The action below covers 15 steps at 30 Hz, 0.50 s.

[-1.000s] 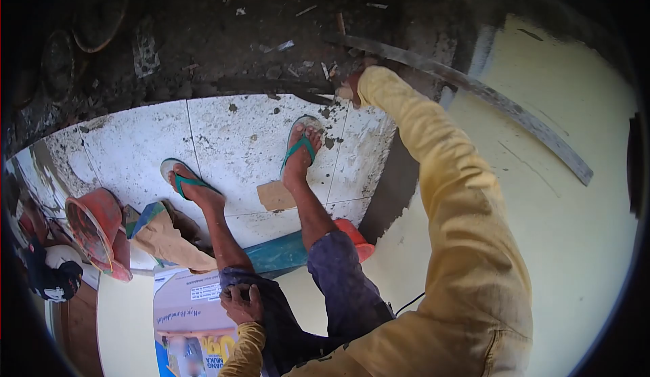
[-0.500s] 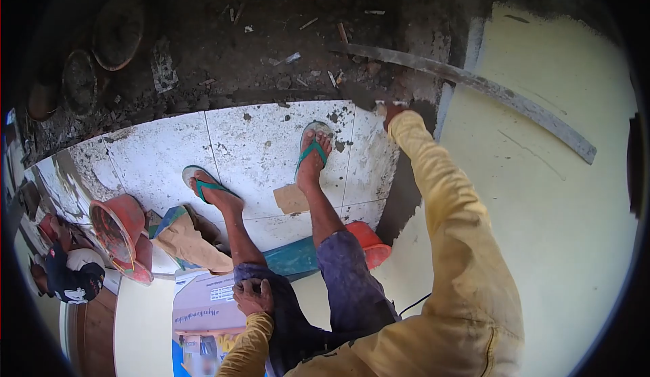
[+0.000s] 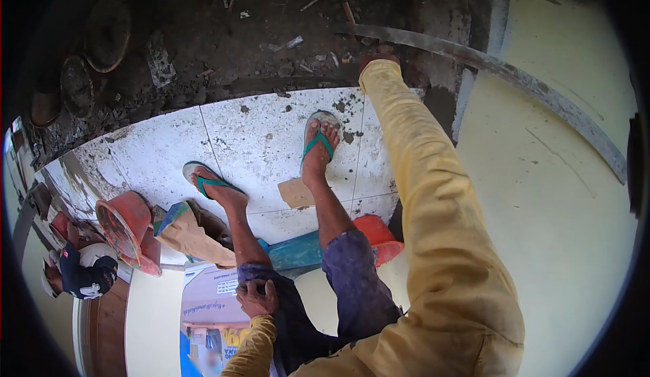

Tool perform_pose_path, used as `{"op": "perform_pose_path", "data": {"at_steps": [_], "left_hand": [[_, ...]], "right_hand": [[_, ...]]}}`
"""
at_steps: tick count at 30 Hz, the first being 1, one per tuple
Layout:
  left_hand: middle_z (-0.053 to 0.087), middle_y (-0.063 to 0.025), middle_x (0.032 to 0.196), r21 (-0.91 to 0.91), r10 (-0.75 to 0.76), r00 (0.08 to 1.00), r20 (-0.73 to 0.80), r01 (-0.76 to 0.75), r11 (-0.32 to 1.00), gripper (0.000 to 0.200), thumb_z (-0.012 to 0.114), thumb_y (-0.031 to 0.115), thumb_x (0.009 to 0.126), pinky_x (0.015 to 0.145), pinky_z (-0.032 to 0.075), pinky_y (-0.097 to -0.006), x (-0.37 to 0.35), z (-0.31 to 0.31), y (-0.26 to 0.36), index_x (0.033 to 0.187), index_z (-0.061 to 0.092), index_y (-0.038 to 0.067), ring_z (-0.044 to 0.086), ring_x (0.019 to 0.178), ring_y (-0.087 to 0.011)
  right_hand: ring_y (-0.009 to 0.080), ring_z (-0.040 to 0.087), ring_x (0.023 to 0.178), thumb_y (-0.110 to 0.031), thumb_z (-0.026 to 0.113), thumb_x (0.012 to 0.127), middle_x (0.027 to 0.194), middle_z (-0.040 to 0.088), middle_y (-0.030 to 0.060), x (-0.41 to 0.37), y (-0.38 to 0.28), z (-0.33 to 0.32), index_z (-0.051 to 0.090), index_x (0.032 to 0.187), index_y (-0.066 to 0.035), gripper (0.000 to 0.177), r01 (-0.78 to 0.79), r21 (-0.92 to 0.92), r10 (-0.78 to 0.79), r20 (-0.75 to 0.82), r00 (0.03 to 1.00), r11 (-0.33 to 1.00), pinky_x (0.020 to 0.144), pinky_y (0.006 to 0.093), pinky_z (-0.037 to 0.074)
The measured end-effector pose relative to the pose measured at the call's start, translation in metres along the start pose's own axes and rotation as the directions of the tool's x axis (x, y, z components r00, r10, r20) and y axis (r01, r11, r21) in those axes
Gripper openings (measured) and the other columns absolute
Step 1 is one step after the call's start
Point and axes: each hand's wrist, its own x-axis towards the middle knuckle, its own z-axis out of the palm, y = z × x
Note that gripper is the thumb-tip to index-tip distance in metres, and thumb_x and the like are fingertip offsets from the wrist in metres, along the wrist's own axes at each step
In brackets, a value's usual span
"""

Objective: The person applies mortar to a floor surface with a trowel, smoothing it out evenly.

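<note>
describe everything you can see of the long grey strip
The long grey strip is narrow and blotchy; wood or metal, I cannot tell. It looks bowed, perhaps by the wide lens. One end is at the dark, littered ground, the other extends across the pale wall. The right hand is near the ground end; contact is unclear.

Legible text is limited. A hashtag, apparently "#NyicilRumahMudah", is printed inverted on the lavender printed sheet with a blue edge [image 3: 196, 317]; exact spelling can't be confirmed. Lower on the same sheet, "UKA" can be read in dark blue capitals, with the line above it only partly readable; the yellow characters beside it are cut off by the tan-yellow cloth sleeve [image 3: 255, 345]. Small print is carried on the white rectangular label [image 3: 227, 287], too fine to be read. White numerals, possibly "44", are shown on the dark navy shirt [image 3: 81, 275] of a person at left.
</note>
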Motion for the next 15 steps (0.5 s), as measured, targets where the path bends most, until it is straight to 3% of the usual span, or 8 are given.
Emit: {"op": "perform_pose_path", "data": {"at_steps": [1,2,5,7,9,11,12,15], "left_hand": [[0.049,-0.0187,0.111,0.006,-0.022,1.000,0.003,0.022,1.000,0.023,0.072,0.037,0.076,0.088,0.043,-0.0550,-0.002,-0.002,0.004,0.086,0.068,0.017,0.048,0.110,-0.0409],[0.049,-0.0184,0.112,0.005,-0.038,0.999,0.001,0.038,0.999,0.024,0.072,0.038,0.076,0.089,0.043,-0.0549,-0.003,-0.005,0.009,0.088,0.068,0.018,0.047,0.111,-0.0408],[0.049,-0.0173,0.114,0.039,-0.094,0.994,0.051,0.092,0.995,0.027,0.072,0.039,0.076,0.092,0.041,-0.0547,-0.001,-0.012,0.020,0.093,0.067,0.019,0.046,0.113,-0.0407],[0.048,-0.0167,0.116,0.104,-0.119,0.989,0.086,0.110,0.988,0.031,0.072,0.040,0.076,0.094,0.040,-0.0541,0.000,-0.019,0.032,0.098,0.066,0.019,0.045,0.114,-0.0407],[0.048,-0.0164,0.120,0.189,-0.144,0.985,0.092,0.125,0.974,0.037,0.072,0.040,0.075,0.097,0.039,-0.0531,-0.003,-0.027,0.046,0.104,0.064,0.019,0.044,0.117,-0.0410],[0.046,-0.0187,0.127,0.180,0.208,0.978,0.000,-0.205,0.962,0.044,0.074,0.038,0.074,0.100,0.038,-0.0520,0.001,-0.027,0.066,0.110,0.062,0.016,0.042,0.121,-0.0419],[0.046,-0.0198,0.130,0.194,0.382,0.923,-0.041,-0.367,0.910,0.048,0.075,0.037,0.073,0.102,0.037,-0.0514,0.001,-0.028,0.080,0.113,0.061,0.015,0.041,0.122,-0.0424],[0.043,-0.0290,0.134,-0.207,0.640,0.751,-0.162,-0.660,0.722,0.071,0.079,0.030,0.071,0.106,0.033,-0.0497,0.019,-0.032,0.205,0.130,0.049,0.003,0.038,0.128,-0.0445]], "right_hand": [[0.0306,0.059,0.118,-0.029,0.079,0.069,0.125,0.063,0.0128,-0.002,0.008,-0.007,0.065,0.122,-0.015,0.057,0.001,0.017,-0.002,0.057,0.998,1.000,0.096,0.0450,0.049],[0.0324,0.056,0.121,-0.028,0.073,0.076,0.129,0.059,0.0175,0.003,0.018,0.011,0.056,0.131,-0.013,0.059,-0.068,0.331,0.093,-0.061,0.994,0.941,0.098,0.0458,0.047],[0.0362,0.055,0.120,-0.031,0.066,0.080,0.131,0.055,0.0222,-0.025,0.044,0.036,0.045,0.138,-0.009,0.065,-0.011,0.519,0.121,-0.179,0.976,0.855,0.099,0.0463,0.045],[0.0390,0.056,0.117,-0.042,0.055,0.089,0.128,0.058,0.0188,-0.029,0.069,0.073,0.048,0.135,-0.012,0.055,0.008,0.552,0.141,-0.228,0.963,0.834,0.096,0.0475,0.046],[0.0405,0.055,0.117,-0.039,0.061,0.085,0.129,0.056,0.0231,-0.054,0.093,0.092,0.044,0.138,-0.010,0.063,-0.028,0.544,0.088,-0.085,0.992,0.839,0.098,0.0463,0.046],[0.0419,0.054,0.117,-0.036,0.065,0.081,0.129,0.054,0.0269,-0.081,0.109,0.122,0.040,0.139,-0.005,0.070,-0.064,0.634,0.105,-0.027,0.994,0.770,0.098,0.0457,0.045],[0.0425,0.054,0.117,-0.035,0.066,0.080,0.129,0.054,0.0284,-0.097,0.115,0.136,0.038,0.139,-0.002,0.073,-0.085,0.672,0.123,-0.009,0.992,0.735,0.099,0.0455,0.045],[0.0432,0.053,0.118,-0.036,0.067,0.080,0.128,0.054,0.0298,-0.152,0.124,0.184,0.038,0.138,0.003,0.075,-0.157,0.737,0.170,0.057,0.984,0.657,0.100,0.0449,0.044]]}}
